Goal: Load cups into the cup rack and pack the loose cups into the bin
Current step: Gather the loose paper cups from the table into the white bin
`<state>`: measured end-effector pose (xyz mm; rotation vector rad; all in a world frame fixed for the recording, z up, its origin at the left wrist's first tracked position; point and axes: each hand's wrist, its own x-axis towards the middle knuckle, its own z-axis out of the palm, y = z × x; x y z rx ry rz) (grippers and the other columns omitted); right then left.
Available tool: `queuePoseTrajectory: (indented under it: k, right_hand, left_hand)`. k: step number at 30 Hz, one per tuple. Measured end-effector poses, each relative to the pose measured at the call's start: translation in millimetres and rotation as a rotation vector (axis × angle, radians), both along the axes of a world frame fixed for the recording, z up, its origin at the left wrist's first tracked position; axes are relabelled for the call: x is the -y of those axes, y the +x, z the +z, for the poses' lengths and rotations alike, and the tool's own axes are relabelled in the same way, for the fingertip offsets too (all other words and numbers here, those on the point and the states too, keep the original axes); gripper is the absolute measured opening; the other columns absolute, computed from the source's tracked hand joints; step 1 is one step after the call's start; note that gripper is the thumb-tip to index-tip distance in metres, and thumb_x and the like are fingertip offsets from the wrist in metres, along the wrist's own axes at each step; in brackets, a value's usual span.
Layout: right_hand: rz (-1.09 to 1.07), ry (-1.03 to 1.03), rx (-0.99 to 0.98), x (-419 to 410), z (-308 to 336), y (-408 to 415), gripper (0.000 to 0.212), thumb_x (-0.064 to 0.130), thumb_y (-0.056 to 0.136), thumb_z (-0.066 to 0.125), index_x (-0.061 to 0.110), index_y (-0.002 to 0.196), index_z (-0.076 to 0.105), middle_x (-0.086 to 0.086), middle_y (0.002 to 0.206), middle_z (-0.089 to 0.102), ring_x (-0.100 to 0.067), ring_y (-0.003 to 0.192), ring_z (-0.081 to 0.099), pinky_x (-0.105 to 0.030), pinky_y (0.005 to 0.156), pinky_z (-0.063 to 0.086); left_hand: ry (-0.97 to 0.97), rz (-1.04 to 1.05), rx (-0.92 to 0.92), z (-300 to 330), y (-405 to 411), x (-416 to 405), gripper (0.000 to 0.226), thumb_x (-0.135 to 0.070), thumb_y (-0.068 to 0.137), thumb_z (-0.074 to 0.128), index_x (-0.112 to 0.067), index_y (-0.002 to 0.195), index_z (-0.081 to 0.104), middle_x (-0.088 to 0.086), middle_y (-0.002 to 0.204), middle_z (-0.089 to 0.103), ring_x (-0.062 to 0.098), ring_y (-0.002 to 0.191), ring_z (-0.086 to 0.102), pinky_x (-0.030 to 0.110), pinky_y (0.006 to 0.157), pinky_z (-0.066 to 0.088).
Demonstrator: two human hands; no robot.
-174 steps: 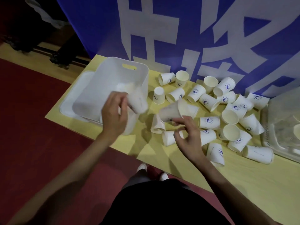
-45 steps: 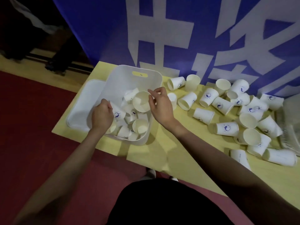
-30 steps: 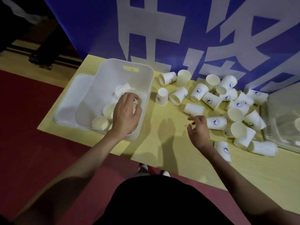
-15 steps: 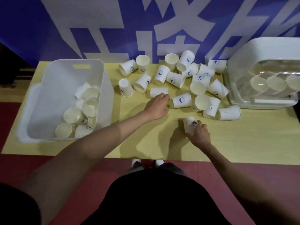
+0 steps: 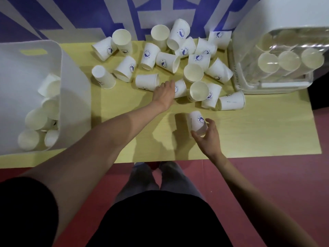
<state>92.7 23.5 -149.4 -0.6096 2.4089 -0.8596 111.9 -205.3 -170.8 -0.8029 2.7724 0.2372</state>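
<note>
Yellow table [image 5: 258, 122]: right hand [image 5: 209, 138] grips a blue-logoed cup [image 5: 196, 123], lettering unreadable; left hand [image 5: 164, 92] lies open.

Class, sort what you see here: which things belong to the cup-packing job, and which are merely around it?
Job:
- loose cups
- white bin
- cup rack
- cup in the right hand
- left hand

Around:
- yellow table
- blue banner
- red floor

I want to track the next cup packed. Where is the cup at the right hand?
In the head view it lies on its side on the table, right of centre near the front edge, apart from the pile, with the right hand round its mouth end: the cup.
</note>
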Motion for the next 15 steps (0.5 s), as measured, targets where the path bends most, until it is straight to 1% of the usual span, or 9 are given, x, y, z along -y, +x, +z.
queuePoseTrajectory:
  k: [2, 3, 5, 7, 10, 11, 13, 15]
  right_hand:
    - [-0.010, -0.015, 0.009, 1, -1, 0, 0.068, 0.021, 0.075, 0.075, -0.005, 0.128, 0.040, -0.024, 0.123, 0.052, -0.039, 0.110, 0.051, -0.047, 0.092, 0.044]
    - [-0.016, -0.028, 0.013, 2, 0, 1, 0.069, 0.026, 0.075, 0.073, -0.004, 0.127, 0.040, -0.023, 0.122, 0.052, -0.039, 0.109, 0.052, -0.046, 0.091, 0.045]
    - [-0.028, -0.063, 0.022, 5, 2, 4, 0.072, 0.039, 0.072, 0.066, 0.000, 0.127, 0.041, -0.019, 0.121, 0.053, -0.036, 0.106, 0.053, -0.047, 0.088, 0.047]
    - [-0.015, -0.108, 0.028, 11, 2, 9, 0.073, 0.048, 0.070, 0.061, 0.005, 0.126, 0.042, -0.014, 0.120, 0.054, -0.033, 0.105, 0.054, -0.051, 0.085, 0.049]
    - [0.067, -0.179, 0.044, 31, 6, 21, 0.069, 0.049, 0.072, 0.061, 0.010, 0.125, 0.042, -0.007, 0.119, 0.053, -0.029, 0.104, 0.055, -0.053, 0.083, 0.050]
    - [0.103, -0.206, 0.052, 41, 10, 27, 0.067, 0.049, 0.072, 0.061, 0.011, 0.125, 0.042, -0.005, 0.118, 0.052, -0.027, 0.103, 0.055, -0.050, 0.083, 0.050]
    - [0.177, -0.267, 0.064, 66, 21, 38, 0.067, 0.049, 0.073, 0.061, 0.011, 0.125, 0.043, -0.003, 0.117, 0.052, -0.023, 0.101, 0.055, -0.037, 0.084, 0.049]
    - [0.261, -0.339, 0.064, 98, 37, 51, 0.067, 0.048, 0.074, 0.062, 0.010, 0.126, 0.043, -0.001, 0.116, 0.052, -0.017, 0.099, 0.054, -0.026, 0.082, 0.046]
  left_hand:
    - [0.046, 0.057, -0.021, -1, 5, 0, 0.059, -0.021, 0.083, 0.064, 0.001, 0.129, 0.034, 0.020, 0.124, 0.048, 0.034, 0.111, 0.049, 0.039, 0.087, 0.042]
    - [0.081, 0.093, -0.043, 2, 12, -2, 0.057, -0.024, 0.083, 0.064, 0.001, 0.127, 0.036, 0.020, 0.123, 0.048, 0.034, 0.111, 0.049, 0.039, 0.087, 0.042]
    - [0.161, 0.182, -0.149, 12, 31, -6, 0.054, -0.027, 0.082, 0.064, 0.000, 0.122, 0.040, 0.019, 0.119, 0.050, 0.033, 0.108, 0.050, 0.039, 0.081, 0.044]
    - [0.230, 0.240, -0.341, 30, 60, -12, 0.052, -0.031, 0.079, 0.065, -0.002, 0.116, 0.044, 0.016, 0.111, 0.053, 0.031, 0.101, 0.052, 0.036, 0.075, 0.044]
    - [0.263, 0.277, -0.629, 72, 107, -11, 0.054, -0.035, 0.078, 0.067, -0.005, 0.117, 0.047, 0.010, 0.105, 0.057, 0.023, 0.095, 0.054, 0.033, 0.076, 0.046]
    - [0.253, 0.323, -0.702, 88, 123, -7, 0.056, -0.035, 0.078, 0.068, -0.005, 0.120, 0.047, 0.008, 0.106, 0.057, 0.019, 0.093, 0.053, 0.028, 0.076, 0.044]
    - [0.176, 0.443, -0.825, 118, 155, 8, 0.059, -0.036, 0.078, 0.068, -0.006, 0.124, 0.046, 0.006, 0.108, 0.057, 0.014, 0.091, 0.051, 0.021, 0.073, 0.039]
    - [0.027, 0.544, -0.909, 140, 189, 34, 0.059, -0.037, 0.078, 0.067, -0.006, 0.124, 0.047, 0.007, 0.109, 0.058, 0.014, 0.092, 0.052, 0.021, 0.074, 0.041]
